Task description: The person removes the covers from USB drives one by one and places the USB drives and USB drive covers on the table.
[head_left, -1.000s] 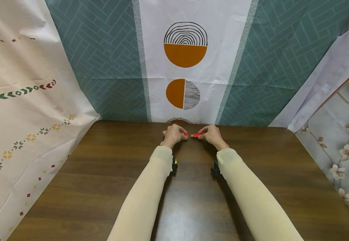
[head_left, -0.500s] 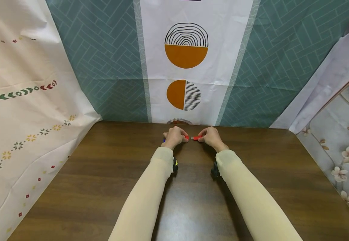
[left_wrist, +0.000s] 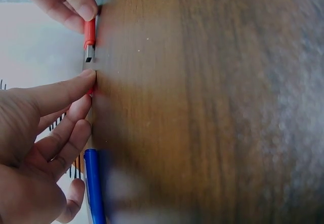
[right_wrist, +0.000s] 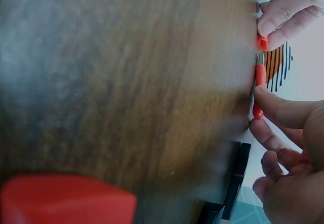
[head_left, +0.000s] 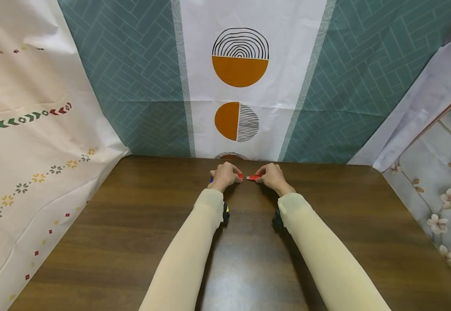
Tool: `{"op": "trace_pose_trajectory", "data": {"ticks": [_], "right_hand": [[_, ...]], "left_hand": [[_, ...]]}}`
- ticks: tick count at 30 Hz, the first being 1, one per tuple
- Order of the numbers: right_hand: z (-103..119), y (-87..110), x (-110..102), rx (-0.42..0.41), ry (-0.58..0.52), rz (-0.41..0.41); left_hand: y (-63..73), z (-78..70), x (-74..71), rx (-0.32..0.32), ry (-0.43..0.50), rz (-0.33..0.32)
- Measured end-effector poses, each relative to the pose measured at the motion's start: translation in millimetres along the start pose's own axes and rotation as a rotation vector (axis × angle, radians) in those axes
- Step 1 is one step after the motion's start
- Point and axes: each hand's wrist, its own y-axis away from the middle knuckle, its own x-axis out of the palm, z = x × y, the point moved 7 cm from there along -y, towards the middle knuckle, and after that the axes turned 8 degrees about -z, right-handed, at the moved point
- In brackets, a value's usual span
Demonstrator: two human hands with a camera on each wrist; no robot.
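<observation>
My left hand (head_left: 223, 176) pinches a small red cap (right_wrist: 262, 42) between thumb and fingertips. Facing it, my right hand (head_left: 274, 178) pinches a red USB stick (right_wrist: 260, 77), its metal plug pointing at the cap's open end. A narrow gap separates plug and cap, and the two are roughly in line. In the left wrist view most of the cap is hidden by the left thumb. A blue, pen-like object (left_wrist: 94, 183) lies beside the left hand's lower fingers. Its far end is out of that view.
Near the right hand, black objects (right_wrist: 236, 183) lie on the wooden table (head_left: 132, 242). A blurred red shape (right_wrist: 68, 201) fills the right wrist view's lower corner; its kind is unclear. A patterned cloth (head_left: 245, 129) hangs at the table's back edge.
In the head view both hands have shifted very slightly toward me. Their grips and the gap between the USB stick and cap look much the same.
</observation>
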Motion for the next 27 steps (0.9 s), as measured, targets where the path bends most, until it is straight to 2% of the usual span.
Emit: {"op": "trace_pose_trajectory", "data": {"ticks": [10, 17, 22, 27], "right_hand": [[-1.4, -0.6, 1.2, -0.007, -0.001, 0.007], [-1.7, -1.7, 0.7, 0.006, -0.004, 0.018], [-0.5, -0.4, -1.9, -0.014, 0.006, 0.014], [1.1, 1.4, -5.7, -0.036, -0.036, 0.004]], "left_hand": [[-2.2, 1.4, 2.0, -0.001, 0.000, 0.002], [-0.3, 0.3, -2.3, -0.004, 0.042, -0.002], [-1.6, 1.7, -2.0, -0.012, 0.052, 0.003], [-1.7, 3.5, -2.0, -0.014, 0.072, -0.003]]}}
